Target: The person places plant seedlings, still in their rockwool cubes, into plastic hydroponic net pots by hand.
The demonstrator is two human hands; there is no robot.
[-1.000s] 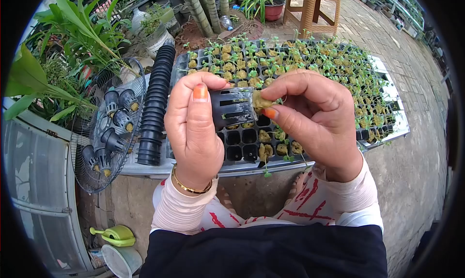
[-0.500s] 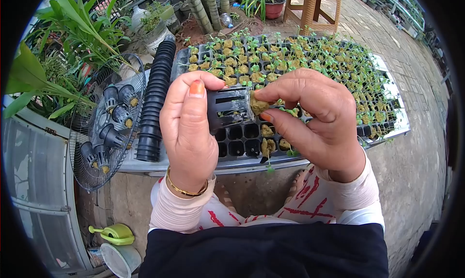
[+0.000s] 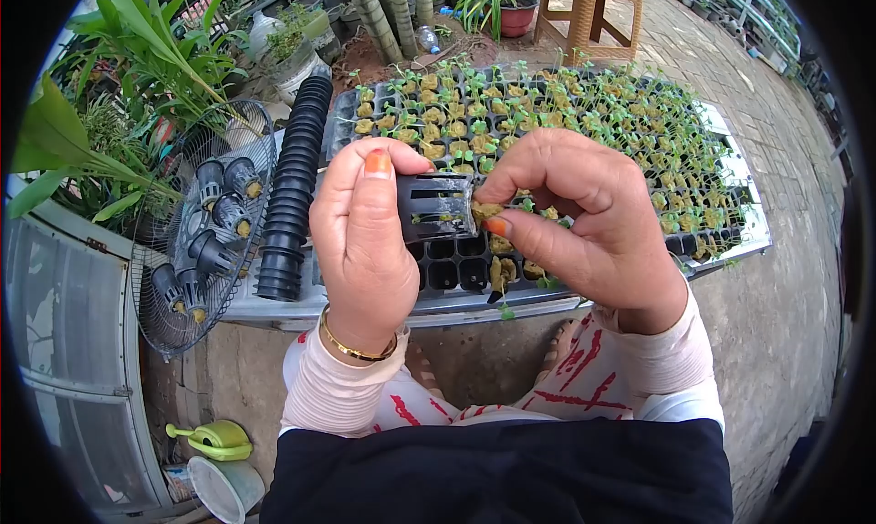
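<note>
A black slotted net cup (image 3: 436, 207) lies sideways in my left hand (image 3: 367, 232), whose fingers and thumb are wrapped round its left end. At the cup's right end, a yellowish-brown plug (image 3: 485, 211) pokes out. My right hand (image 3: 593, 218) pinches that plug between thumb and forefinger. Behind both hands is a black seedling tray (image 3: 443, 276) with rows of similar plugs and small green seedlings; some of its front cells hold no plug. How far the plug reaches inside the cup is hard to see.
A long stack of nested black cups (image 3: 294, 191) lies left of the tray. Further left, a wire basket (image 3: 151, 316) holds several filled net cups. The metal table's edge (image 3: 365, 319) runs below. Beyond are a brown stool (image 3: 584, 18) and plants; a green watering can (image 3: 219, 440) stands lower left.
The cup has shifted slightly right with my left hand and tilted a little. The plug shows less outside the cup, and my right fingers have moved slightly.
</note>
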